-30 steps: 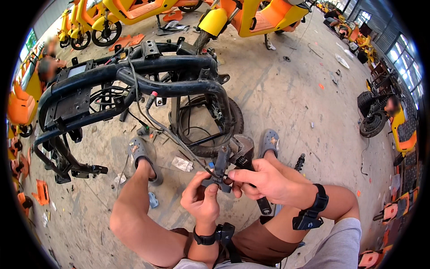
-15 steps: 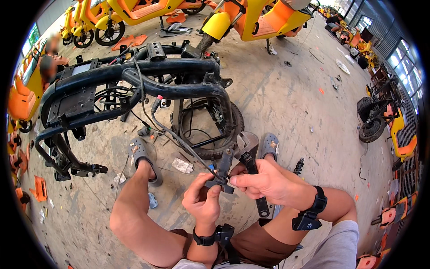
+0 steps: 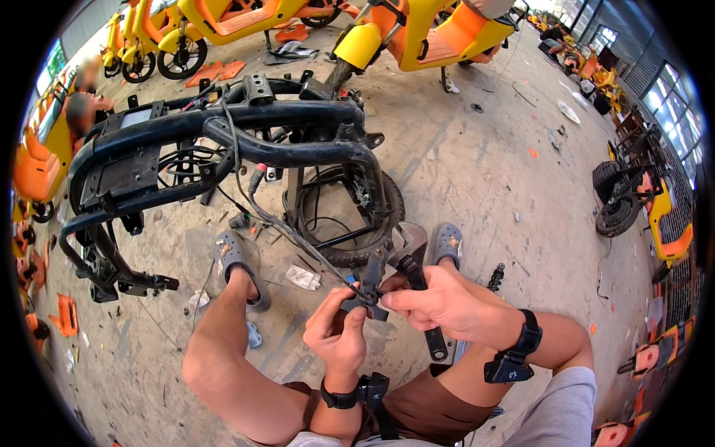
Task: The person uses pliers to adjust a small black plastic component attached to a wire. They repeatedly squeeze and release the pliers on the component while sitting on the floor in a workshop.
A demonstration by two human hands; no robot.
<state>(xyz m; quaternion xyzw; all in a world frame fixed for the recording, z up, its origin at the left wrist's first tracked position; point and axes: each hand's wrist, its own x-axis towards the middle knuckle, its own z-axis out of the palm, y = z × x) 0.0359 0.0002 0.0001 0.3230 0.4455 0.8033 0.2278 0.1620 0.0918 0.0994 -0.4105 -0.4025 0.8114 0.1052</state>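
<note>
Small black bracket part (image 3: 370, 296) with cable, pinched between both hands above the person's knees.

Left hand (image 3: 337, 337) fingers grip it from below; right hand (image 3: 439, 304) fingers close on its side. Black scooter frame (image 3: 223, 141) stands just beyond, grey sandals (image 3: 240, 261) on concrete.

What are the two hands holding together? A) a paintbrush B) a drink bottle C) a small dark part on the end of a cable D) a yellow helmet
C: the left hand and right hand both pinch a small dark part joined to a cable.
</note>
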